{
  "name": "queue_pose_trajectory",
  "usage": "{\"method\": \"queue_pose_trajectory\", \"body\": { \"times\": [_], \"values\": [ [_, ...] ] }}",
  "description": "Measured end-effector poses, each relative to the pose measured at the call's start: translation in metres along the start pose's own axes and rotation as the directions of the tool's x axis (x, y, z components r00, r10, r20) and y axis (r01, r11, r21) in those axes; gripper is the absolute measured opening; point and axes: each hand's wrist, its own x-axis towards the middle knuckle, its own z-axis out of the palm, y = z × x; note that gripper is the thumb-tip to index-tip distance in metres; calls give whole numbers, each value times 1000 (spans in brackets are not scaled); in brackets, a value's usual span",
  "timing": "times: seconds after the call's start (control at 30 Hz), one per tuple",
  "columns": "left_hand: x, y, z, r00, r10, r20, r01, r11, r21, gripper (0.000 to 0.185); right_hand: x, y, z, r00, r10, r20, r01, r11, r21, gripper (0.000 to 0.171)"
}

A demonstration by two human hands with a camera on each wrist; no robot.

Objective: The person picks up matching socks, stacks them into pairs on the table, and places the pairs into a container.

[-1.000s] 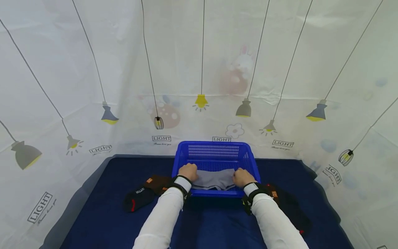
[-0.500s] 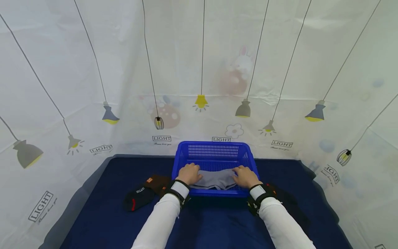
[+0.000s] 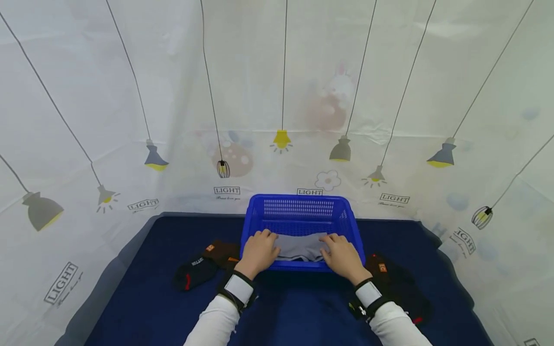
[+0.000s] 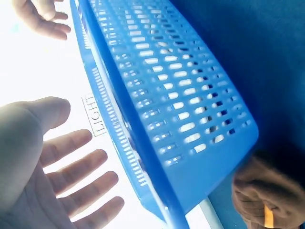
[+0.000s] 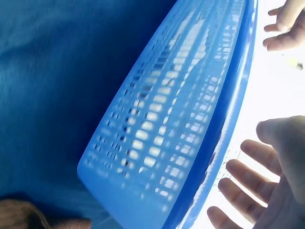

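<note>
A blue perforated plastic basket (image 3: pixel 298 209) stands against the back of the table, with a piece of grey fabric (image 3: pixel 300 246) lying flat inside along its front. In the head view my left hand (image 3: pixel 259 251) is over the basket's front left rim, and my right hand (image 3: pixel 343 254) is over the front right. Both wrist views show spread fingers with nothing held: the left hand (image 4: pixel 71 176) and the right hand (image 5: pixel 259 176) hover above the rim. The basket's front wall hides most of the fabric in the wrist views.
To the left lie a black sock (image 3: pixel 196 273) with red trim and a brown sock (image 3: pixel 221 253). Dark socks (image 3: pixel 400 286) with orange and red marks lie to the right. A dark blue cloth (image 3: pixel 298 312) covers the table; a printed white sheet (image 3: pixel 281 86) hangs behind.
Both hands have loosened from curled grips at the fabric's ends to straightened fingers, and drawn back slightly toward me. The grey fabric stays in the basket, nearly unmoved.
</note>
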Motion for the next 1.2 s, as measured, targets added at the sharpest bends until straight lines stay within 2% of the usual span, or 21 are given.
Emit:
{"method": "queue_pose_trajectory", "body": {
  "times": [0.13, 0.27, 0.33, 0.47, 0.8, 1.0, 1.2],
  "values": [
    [-17, 3, 4, 988, 67, -140, -64, 998, 29, 28, -10, -10, 5, 994, -52, -91, 53, 999, 4, 26],
    [-33, 7, 8, 958, 107, -266, -100, 994, 41, 24, -19, -19, 10, 977, -105, -188, 106, 994, -8, 23],
    [-40, 9, 11, 945, 115, -306, -106, 993, 45, 24, -24, -23, 12, 968, -120, -221, 119, 993, -16, 21],
    [-55, 12, 15, 934, 105, -342, -100, 994, 31, 21, -35, -29, 16, 963, -113, -243, 112, 994, -19, 20],
    [-93, 15, 30, 928, 61, -368, -78, 996, -32, 18, -71, -34, 32, 973, -89, -212, 85, 996, -27, 24],
    [-110, 13, 42, 955, -3, -296, -22, 997, -81, 16, -84, -31, 41, 991, -29, -132, 27, 999, -17, 20],
    [-123, 12, 53, 979, -59, -196, 36, 992, -120, 17, -90, -29, 51, 999, 17, -46, -17, 1000, 9, 29]
  ]
}}
